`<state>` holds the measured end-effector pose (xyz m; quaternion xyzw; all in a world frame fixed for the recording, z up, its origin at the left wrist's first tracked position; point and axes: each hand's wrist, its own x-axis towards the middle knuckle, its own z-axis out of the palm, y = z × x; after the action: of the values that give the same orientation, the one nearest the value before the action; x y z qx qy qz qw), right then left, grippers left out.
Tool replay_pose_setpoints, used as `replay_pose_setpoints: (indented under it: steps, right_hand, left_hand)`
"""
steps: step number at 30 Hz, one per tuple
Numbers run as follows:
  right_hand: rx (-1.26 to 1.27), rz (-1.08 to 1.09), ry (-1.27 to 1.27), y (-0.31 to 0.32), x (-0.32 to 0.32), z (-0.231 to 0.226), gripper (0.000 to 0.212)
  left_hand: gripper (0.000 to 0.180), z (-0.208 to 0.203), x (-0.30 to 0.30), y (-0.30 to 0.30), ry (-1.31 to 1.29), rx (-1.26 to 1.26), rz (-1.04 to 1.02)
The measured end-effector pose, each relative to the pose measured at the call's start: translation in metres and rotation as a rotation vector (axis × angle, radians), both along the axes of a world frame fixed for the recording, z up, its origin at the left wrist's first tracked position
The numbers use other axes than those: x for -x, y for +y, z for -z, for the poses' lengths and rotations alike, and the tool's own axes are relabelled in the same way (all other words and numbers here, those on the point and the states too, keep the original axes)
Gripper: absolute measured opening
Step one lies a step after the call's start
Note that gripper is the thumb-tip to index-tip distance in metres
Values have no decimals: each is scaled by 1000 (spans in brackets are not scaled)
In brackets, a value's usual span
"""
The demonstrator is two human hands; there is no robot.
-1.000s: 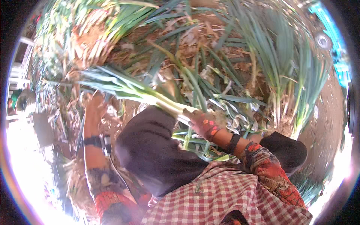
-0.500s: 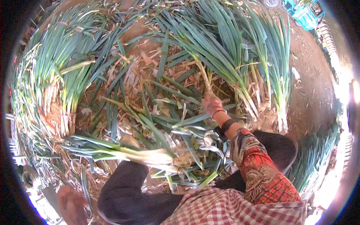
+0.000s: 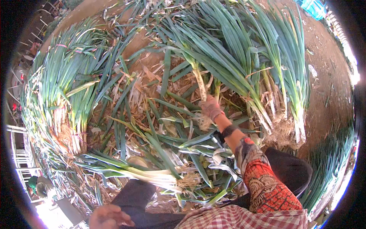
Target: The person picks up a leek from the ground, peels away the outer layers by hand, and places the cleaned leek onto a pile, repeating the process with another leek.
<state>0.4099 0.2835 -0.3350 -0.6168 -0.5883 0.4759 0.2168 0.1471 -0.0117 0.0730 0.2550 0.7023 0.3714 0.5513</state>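
Observation:
My right hand [image 3: 212,108] is closed around the root end of a long green onion [image 3: 199,82], whose pale, soil-marked stalk points away from me. Its leaves merge with the heap of green onions [image 3: 228,49] beyond; stringy roots hang below my fist. Low on the left, over my thigh, my left hand [image 3: 110,217] is slightly blurred, fingers loosely apart and nothing visible in it. Between the two hands lies a small bunch of clean white-stemmed green onions [image 3: 152,176], roots to the right, leaves to the left.
At the left stands a large tied bundle of green onions [image 3: 72,95] with pinkish bands. Loose leaves and dry husks [image 3: 152,76] litter the ground. More green onions [image 3: 328,168] lie at the right, beside my knee [image 3: 289,171]. A blue vehicle [image 3: 313,7] shows at far right.
My left hand has come in from the left toward my thigh. My right hand has shifted slightly left against the heap, its grip still on a stalk. The whole view has tilted a little.

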Motion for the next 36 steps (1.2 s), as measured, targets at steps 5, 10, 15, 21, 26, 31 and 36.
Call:
replay_pose_setpoints:
  steps: [5, 10, 15, 21, 26, 31, 36]
  right_hand:
    - [283, 63, 1265, -93, 66, -146, 28]
    - [423, -148, 1032, -191, 85, -246, 44]
    - [346, -347, 915, -252, 96, -279, 45]
    - [321, -657, 691, -281, 86, -271, 31]
    - [-118, -781, 515, -236, 121, -308, 40]
    - [201, -678, 814, -213, 168, -323, 37]
    - [115, -654, 651, -216, 174, -339, 32]
  left_hand:
    - [30, 33, 23, 47, 10, 163, -65]
    - [41, 64, 57, 79, -69, -137, -169]
    - [43, 62, 88, 87, -346, -478, -428]
    - [35, 40, 103, 54, -379, -769, -549]
    - [37, 55, 81, 37, -545, -749, -472]
    - [40, 56, 66, 41, -614, -649, -321]
    - [33, 64, 64, 46, -641, -656, -303]
